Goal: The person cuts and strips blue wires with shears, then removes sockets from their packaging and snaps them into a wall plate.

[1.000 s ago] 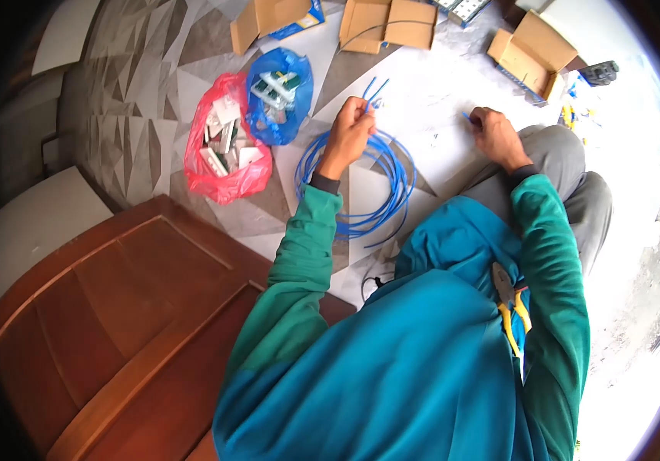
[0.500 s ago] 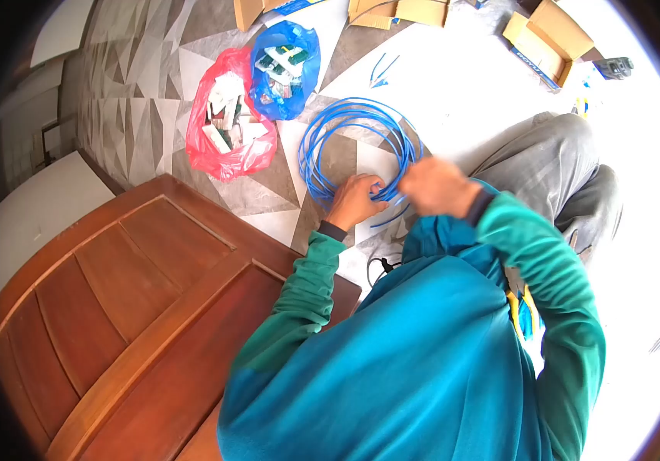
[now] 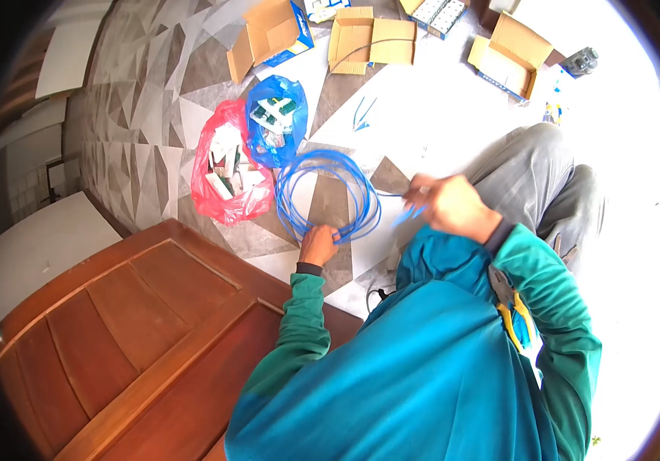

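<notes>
A loose coil of blue cable (image 3: 368, 201) hangs or lies over the tiled floor in front of me. My left hand (image 3: 319, 245) is closed round the coil's near side. To the right of the coil, my right hand (image 3: 447, 206) is closed on a blue cable end, with a strand running from it back to the coil; its fingertips are blurred. Beyond the coil are a red plastic bag (image 3: 249, 206) and a blue plastic bag (image 3: 297, 146), both holding white and green pieces. Short blue cable pieces (image 3: 361, 115) lie farther off.
Open cardboard boxes (image 3: 274, 34) stand along the far side, one with a dark cable across it. A brown wooden panelled door (image 3: 141, 307) lies at my left. Yellow-handled pliers (image 3: 508, 303) rest against my clothing. A dark object (image 3: 580, 61) is at the far right.
The coil and my left hand have shifted left. My right hand has moved away from the coil, with the cable end in it. The view has tilted, showing more boxes.
</notes>
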The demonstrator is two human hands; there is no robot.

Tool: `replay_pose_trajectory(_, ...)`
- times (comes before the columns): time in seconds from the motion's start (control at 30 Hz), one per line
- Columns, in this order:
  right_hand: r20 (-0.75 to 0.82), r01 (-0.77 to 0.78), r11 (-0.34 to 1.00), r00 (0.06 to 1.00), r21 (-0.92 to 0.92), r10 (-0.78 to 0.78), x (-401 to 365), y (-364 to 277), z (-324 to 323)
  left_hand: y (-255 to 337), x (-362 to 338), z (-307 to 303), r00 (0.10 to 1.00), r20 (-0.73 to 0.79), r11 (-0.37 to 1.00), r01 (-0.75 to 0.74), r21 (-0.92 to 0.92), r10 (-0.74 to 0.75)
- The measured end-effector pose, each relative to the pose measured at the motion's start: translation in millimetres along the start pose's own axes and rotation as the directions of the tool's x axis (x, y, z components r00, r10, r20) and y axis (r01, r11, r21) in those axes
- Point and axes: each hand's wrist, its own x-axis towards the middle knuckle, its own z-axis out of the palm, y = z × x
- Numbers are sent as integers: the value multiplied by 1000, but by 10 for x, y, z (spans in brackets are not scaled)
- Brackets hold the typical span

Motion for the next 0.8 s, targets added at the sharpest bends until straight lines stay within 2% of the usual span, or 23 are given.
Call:
replay_pose_trajectory(0.07,-235,-186,946,939,265,250,-4,224,-35,104,-44,-83,1000,-30,999,-7,54,9)
replay_pose_trajectory(0.1,-245,-184,948,937,259,249,-42,252,-57,211,-79,-195,999,15,997,-41,58,41)
replay_pose_trajectory(0.13,-222,-163,950,949,267,225,-67,272,-71,266,-96,-268,996,59,995,-72,64,69)
replay_pose_trajectory(0.17,-195,-140,950,961,279,198,-81,278,-64,273,-116,-270,992,-24,992,-124,-14,123)
replay_pose_trajectory(0.3,-111,-88,967,987,241,118,-53,88,-28,580,-47,-232,981,-125,984,-159,-77,149)
replay_pose_trajectory(0.37,-108,-102,967,986,233,130,-47,38,-8,742,-5,-75,906,-310,957,-280,74,289)
replay_pose_trajectory(0.43,-87,-126,969,985,212,147,-48,-32,-7,852,30,61,918,-333,975,-219,34,217)
replay_pose_trajectory(0.5,-62,-81,981,994,179,93,-91,-42,11,895,92,145,921,-358,986,-166,-4,154)
replay_pose_trajectory(0.57,-23,-64,983,997,171,68,-129,-98,56,916,151,265,869,-474,983,-179,-35,141)
replay_pose_trajectory(0.63,76,87,996,993,9,-87,-166,-168,116,1027,216,307,879,-465,986,-152,-63,106)
replay_pose_trajectory(0.67,85,91,996,992,12,-92,-187,-216,158,1055,236,316,891,-448,987,-133,-87,81)
replay_pose_trajectory(0.7,142,181,981,975,-65,-170,-188,-260,207,1104,234,253,919,-393,955,-132,-266,17)
replay_pose_trajectory(0.73,201,270,953,950,-138,-240,-184,-290,251,1053,269,275,918,-397,954,-134,-268,18)
replay_pose_trajectory(0.77,178,326,937,936,-126,-302,-194,-296,290,976,326,317,913,-404,866,-249,-433,61)
replay_pose_trajectory(0.8,176,315,939,941,-136,-290,-203,-309,307,937,369,328,904,-413,736,-353,-578,109)
